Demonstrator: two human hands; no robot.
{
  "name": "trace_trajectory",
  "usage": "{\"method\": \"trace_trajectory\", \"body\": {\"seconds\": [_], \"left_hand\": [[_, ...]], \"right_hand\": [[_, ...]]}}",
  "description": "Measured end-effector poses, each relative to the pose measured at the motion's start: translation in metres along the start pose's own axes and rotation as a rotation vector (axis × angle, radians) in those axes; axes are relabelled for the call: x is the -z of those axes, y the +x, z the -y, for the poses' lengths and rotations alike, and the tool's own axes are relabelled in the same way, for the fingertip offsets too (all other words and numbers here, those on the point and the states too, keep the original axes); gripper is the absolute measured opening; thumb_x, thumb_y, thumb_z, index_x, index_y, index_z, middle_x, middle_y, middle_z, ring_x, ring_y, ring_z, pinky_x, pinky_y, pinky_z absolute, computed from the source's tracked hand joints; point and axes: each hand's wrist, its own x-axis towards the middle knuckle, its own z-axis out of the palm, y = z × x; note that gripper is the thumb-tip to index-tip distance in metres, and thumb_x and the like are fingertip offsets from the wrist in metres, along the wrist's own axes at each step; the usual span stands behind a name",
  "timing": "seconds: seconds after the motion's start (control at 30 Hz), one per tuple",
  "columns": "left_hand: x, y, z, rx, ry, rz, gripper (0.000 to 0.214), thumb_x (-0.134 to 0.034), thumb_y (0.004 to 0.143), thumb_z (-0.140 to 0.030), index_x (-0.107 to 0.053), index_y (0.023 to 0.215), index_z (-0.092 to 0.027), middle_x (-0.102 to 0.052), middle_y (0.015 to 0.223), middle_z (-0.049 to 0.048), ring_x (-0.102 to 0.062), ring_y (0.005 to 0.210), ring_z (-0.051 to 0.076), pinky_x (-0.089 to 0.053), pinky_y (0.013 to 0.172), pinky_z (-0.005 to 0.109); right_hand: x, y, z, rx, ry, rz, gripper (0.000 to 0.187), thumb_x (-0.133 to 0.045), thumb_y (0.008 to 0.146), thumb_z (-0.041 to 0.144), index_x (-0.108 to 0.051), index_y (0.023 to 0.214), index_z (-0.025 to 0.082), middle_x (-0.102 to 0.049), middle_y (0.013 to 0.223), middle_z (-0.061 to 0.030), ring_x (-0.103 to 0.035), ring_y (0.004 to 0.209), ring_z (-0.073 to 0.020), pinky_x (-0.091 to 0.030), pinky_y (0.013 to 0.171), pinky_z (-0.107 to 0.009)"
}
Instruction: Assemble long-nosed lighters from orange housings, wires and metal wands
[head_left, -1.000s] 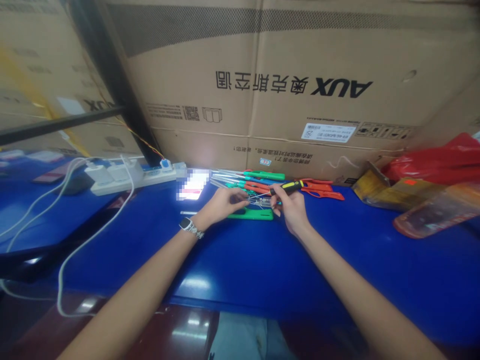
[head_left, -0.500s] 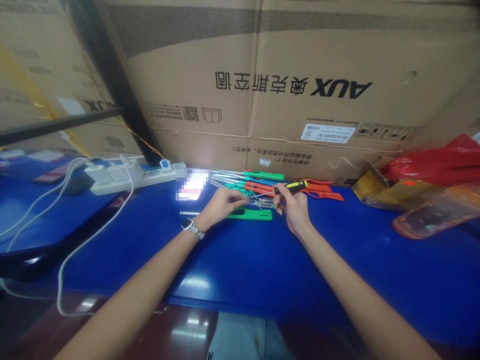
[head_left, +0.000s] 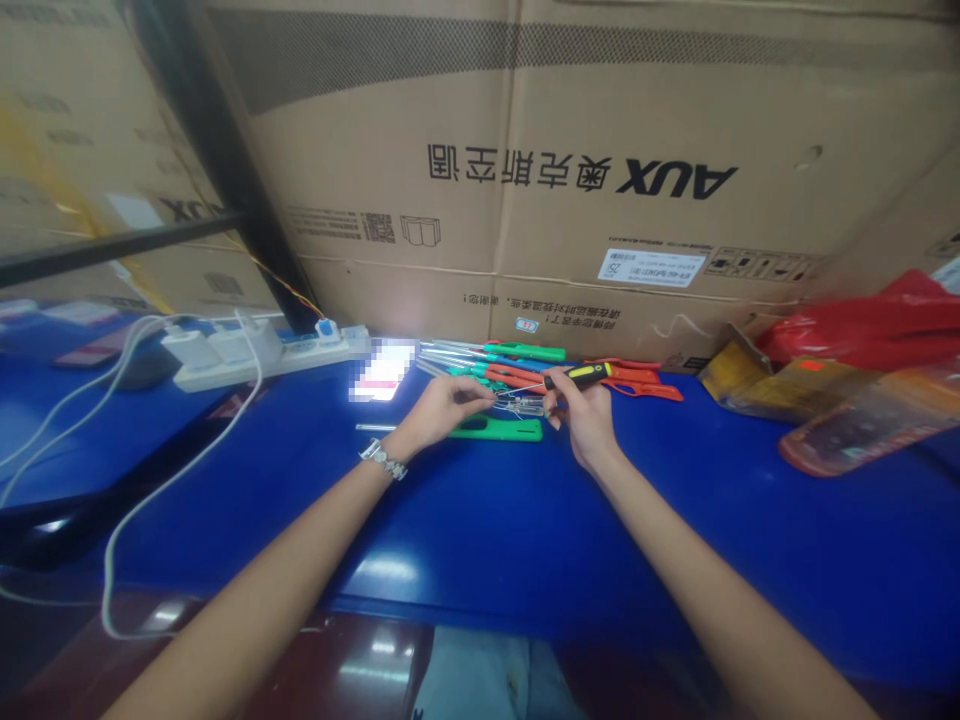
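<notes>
Screwdriver (head_left: pixel 592 374), black-yellow: gripped in right hand (head_left: pixel 587 415), tip blurred. Small part (head_left: pixel 519 404), poorly resolved: pinched in left hand (head_left: pixel 448 408). Green-handled tool (head_left: pixel 504 429): partly covered.

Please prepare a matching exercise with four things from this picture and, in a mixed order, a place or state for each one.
Things:
1. screwdriver
2. watch
3. power strip
4. large carton

Places and states:
a. white, with plugs in it
b. standing behind the blue table, its large print upside down
c. held in the right hand
d. worn on the left wrist

Right pairs: 1-c, 2-d, 3-a, 4-b
</notes>
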Motion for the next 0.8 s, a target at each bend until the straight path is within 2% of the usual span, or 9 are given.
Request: {"method": "trace_trajectory", "body": {"seconds": [0.1,0.17,0.27,0.5,0.67,0.8], "left_hand": [[-0.001,0.0,0.003,0.015,-0.006,0.006,0.015,-0.071,0.08,-0.028,-0.075,0.087,-0.015,-0.076,0.084,0.0063,-0.068,0.075,0.017,-0.053,0.07,0.03],[-0.002,-0.001,0.003,0.021,-0.023,0.011,0.026,-0.072,0.079,-0.026,-0.071,0.103,-0.015,-0.075,0.08,0.0048,-0.068,0.072,0.017,-0.053,0.07,0.03],[-0.003,-0.003,0.001,0.01,-0.024,0.01,0.047,-0.071,0.079,-0.022,-0.058,0.124,-0.015,-0.073,0.078,0.0019,-0.067,0.07,0.016,-0.053,0.069,0.029],[-0.007,-0.006,-0.006,-0.057,0.119,0.045,0.048,-0.066,0.082,-0.015,-0.053,0.128,-0.018,-0.068,0.076,-0.0021,-0.066,0.07,0.015,-0.051,0.069,0.027],[-0.006,-0.006,-0.008,-0.049,0.186,0.053,0.05,-0.065,0.081,-0.01,-0.054,0.13,-0.018,-0.069,0.081,-0.0007,-0.066,0.073,0.015,-0.051,0.071,0.027],[-0.004,-0.006,-0.008,-0.048,0.236,0.053,0.051,-0.065,0.082,-0.009,-0.055,0.13,-0.02,-0.069,0.082,-0.0002,-0.066,0.076,0.016,-0.051,0.071,0.027]], "right_hand": [[0.0,-0.001,0.0,0.02,0.007,0.022,0.035,-0.078,0.068,0.047,-0.066,0.08,0.016,-0.056,0.049,0.0041,-0.045,0.039,-0.0084,-0.032,0.033,-0.019],[0.001,-0.002,0.001,0.038,0.006,0.044,0.033,-0.078,0.069,0.046,-0.066,0.081,0.017,-0.056,0.049,0.0043,-0.046,0.039,-0.0086,-0.032,0.033,-0.019],[0.0,-0.005,0.002,0.054,-0.005,0.08,0.033,-0.077,0.071,0.046,-0.065,0.082,0.017,-0.056,0.049,0.0044,-0.046,0.039,-0.0089,-0.033,0.034,-0.02],[-0.005,-0.011,0.003,0.099,-0.108,0.161,0.034,-0.075,0.075,0.048,-0.065,0.082,0.016,-0.056,0.048,0.0038,-0.047,0.038,-0.0099,-0.034,0.033,-0.021],[-0.001,-0.011,0.002,0.182,-0.187,0.187,0.031,-0.074,0.078,0.046,-0.065,0.081,0.017,-0.056,0.049,0.004,-0.046,0.039,-0.0092,-0.036,0.036,-0.022],[0.0,-0.01,0.001,0.175,-0.17,0.188,0.032,-0.074,0.079,0.047,-0.066,0.083,0.017,-0.057,0.05,0.004,-0.047,0.039,-0.0094,-0.035,0.035,-0.022]]}}
